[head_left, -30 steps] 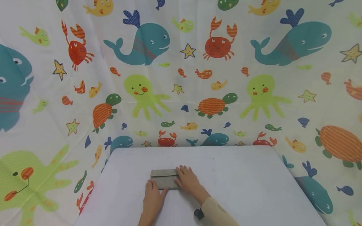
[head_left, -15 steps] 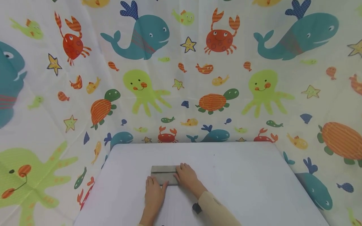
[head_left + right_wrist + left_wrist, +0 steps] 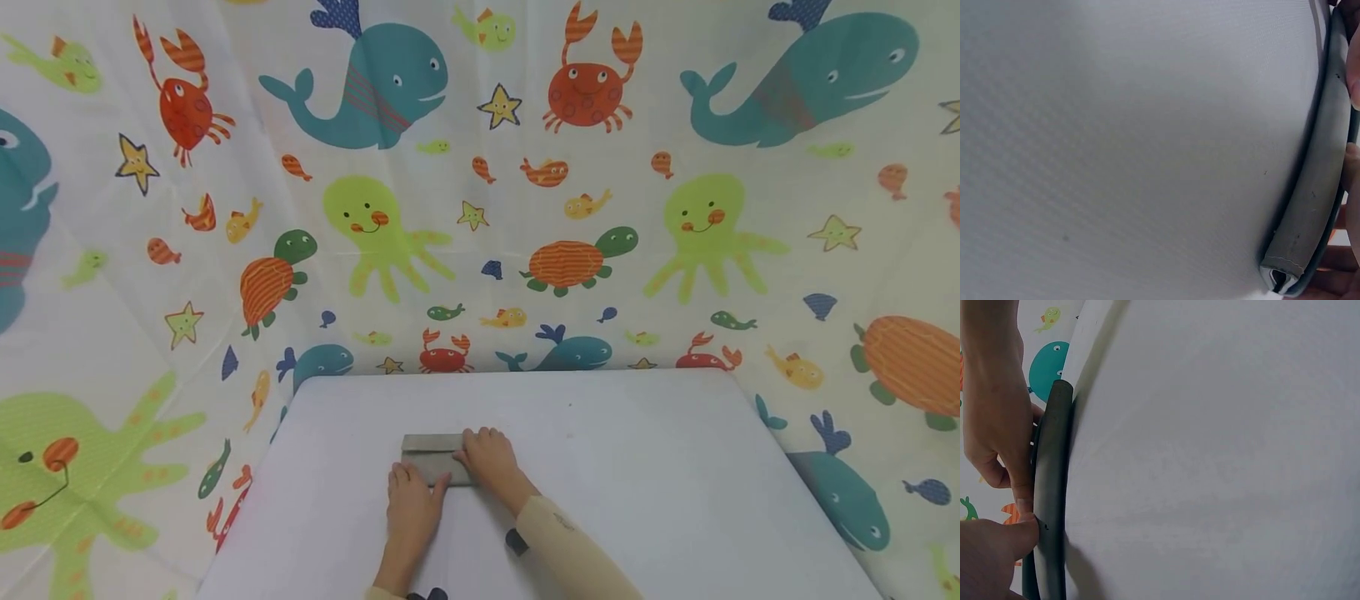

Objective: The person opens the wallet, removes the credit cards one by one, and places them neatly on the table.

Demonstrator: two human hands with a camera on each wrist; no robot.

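A flat, folded grey-green piece with a flap along its far side [image 3: 431, 467] lies on the white table, its exact kind unclear. On its near left corner rests my left hand [image 3: 412, 504], fingers forward and thumb at the front edge. My right hand [image 3: 489, 462] lies over its right end, the thumb close to the flap's edge. In the left wrist view the rounded front edge of the folded piece [image 3: 1054, 487] runs between the table and both hands. The right wrist view shows a stitched, layered end of the folded piece [image 3: 1285, 265], with fingers [image 3: 1335, 262] just behind it.
The white table [image 3: 637, 483] reaches back to a curtain [image 3: 480, 242] printed with whales, crabs, octopuses and turtles. That curtain also runs along both sides. Small black devices [image 3: 516, 542] sit at the wrists, by beige sleeves [image 3: 573, 550].
My right hand has shifted slightly left along the folded piece, its thumb now nearer the flap's edge. The left hand stays on the left corner. The head view has tipped slightly down.
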